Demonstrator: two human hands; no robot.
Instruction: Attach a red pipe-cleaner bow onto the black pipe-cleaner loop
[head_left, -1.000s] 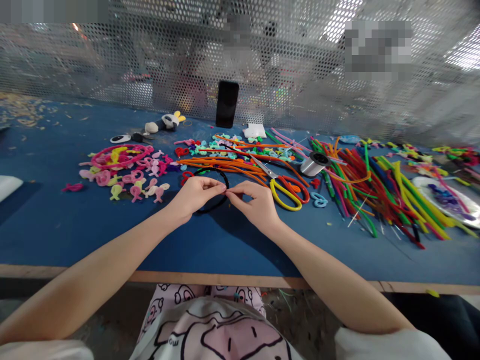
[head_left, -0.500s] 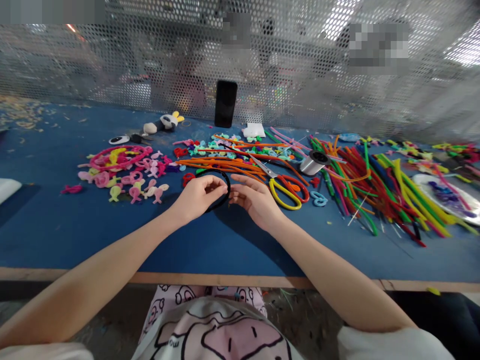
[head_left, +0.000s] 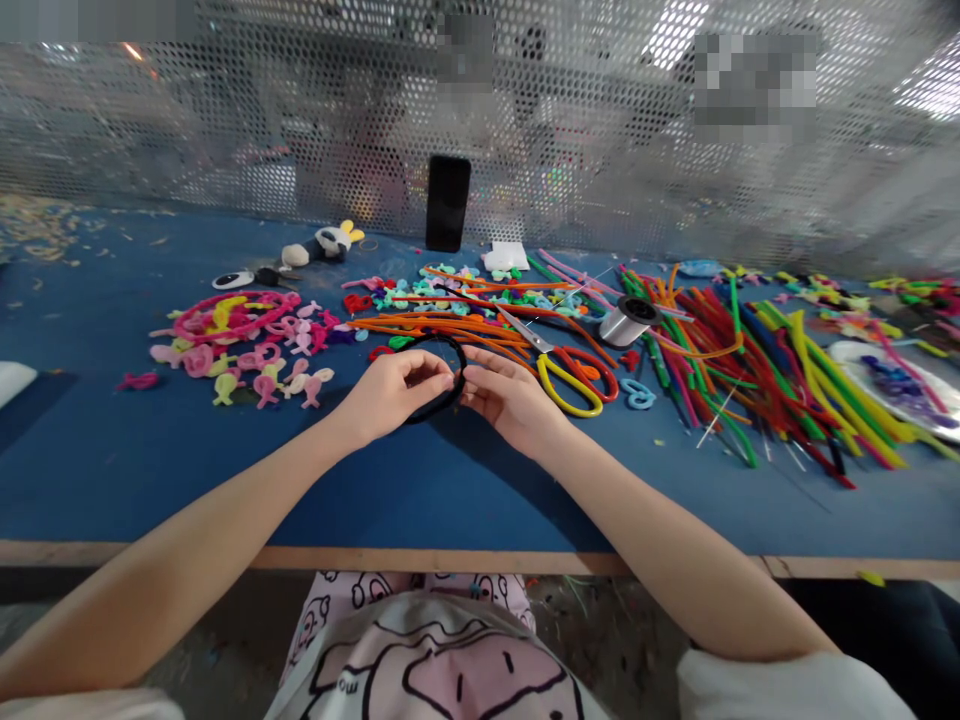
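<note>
My left hand is closed, thumb and finger pinching a black fuzzy ring just above the table. My right hand meets the ring's right side, its fingertips and thumb drawn together on it. Part of the ring is hidden behind my left fingers. To the right of my right hand lie scissors with one yellow and one red handle loop. Orange pipe cleaners lie just beyond both hands.
Pink and yellow twisted pieces lie at left, below a panda figure. A phone leans on the perforated metal screen. A wire spool and a large pile of coloured pipe cleaners occupy the right, near a white plate.
My right fingers have moved in from just beside the black ring and closed on its right side. The ring has shifted slightly right; my left hand keeps its pinch.
</note>
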